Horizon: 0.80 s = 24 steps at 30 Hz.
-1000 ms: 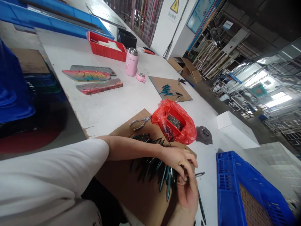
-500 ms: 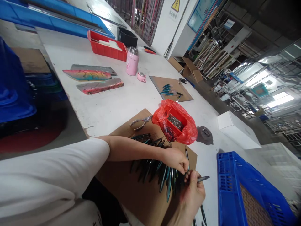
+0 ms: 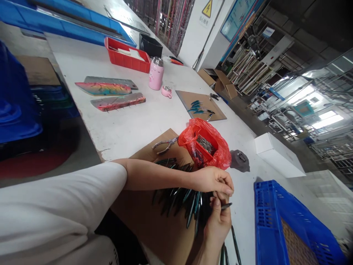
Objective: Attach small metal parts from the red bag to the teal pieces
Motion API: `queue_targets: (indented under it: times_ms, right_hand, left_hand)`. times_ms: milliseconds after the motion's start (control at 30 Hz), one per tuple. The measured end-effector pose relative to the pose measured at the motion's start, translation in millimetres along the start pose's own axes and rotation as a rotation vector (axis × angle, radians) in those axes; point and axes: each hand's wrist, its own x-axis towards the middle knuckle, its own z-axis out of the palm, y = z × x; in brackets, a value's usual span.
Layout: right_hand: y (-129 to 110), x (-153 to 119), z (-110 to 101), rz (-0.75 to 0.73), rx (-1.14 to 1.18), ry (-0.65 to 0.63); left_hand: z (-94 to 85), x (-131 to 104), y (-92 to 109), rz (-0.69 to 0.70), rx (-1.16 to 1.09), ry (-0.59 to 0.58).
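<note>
My right hand (image 3: 219,221) comes up from the bottom edge, its fingers closed round a slim dark fishing lure (image 3: 227,206) whose tip sticks out to the right. Just above and touching it, my left hand (image 3: 213,180) has its thumb and fingers pinched together; what lies between them is hidden. Under my left forearm, many glossy dark-green and teal lures (image 3: 190,210) lie in a pile on a sheet of cardboard (image 3: 154,228). A red plastic bag (image 3: 220,134) around a red box of thin metal pieces (image 3: 206,144) stands behind the left hand. Pliers (image 3: 165,144) rest beside the bag.
More lures (image 3: 235,244) lie at the cardboard's right. A blue crate (image 3: 266,221) and a white box (image 3: 277,152) stand on the right. Farther back are a pink flask (image 3: 156,75), a red tray (image 3: 129,64), large painted lures (image 3: 106,88) and a board with small blue lures (image 3: 182,99).
My left hand has moved up and right, its fingers now above the right hand. My right hand has shifted slightly left with the lure, less of which shows.
</note>
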Motion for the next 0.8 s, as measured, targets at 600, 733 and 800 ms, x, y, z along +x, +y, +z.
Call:
queue_targets:
  times_ms: [600, 733, 800]
  right_hand:
    - [0, -3, -2, -0.036, -0.265, -0.001]
    - [-3, -4, -2, -0.045, -0.266, 0.000]
    - [-3, -4, -2, -0.049, -0.282, 0.001]
  left_hand:
    - [6.8, -7, 10, -0.005, 0.190, -0.016]
    - [6.3, -7, 11, 0.002, 0.207, -0.023]
    - [6.4, -7, 11, 0.000, 0.203, -0.017]
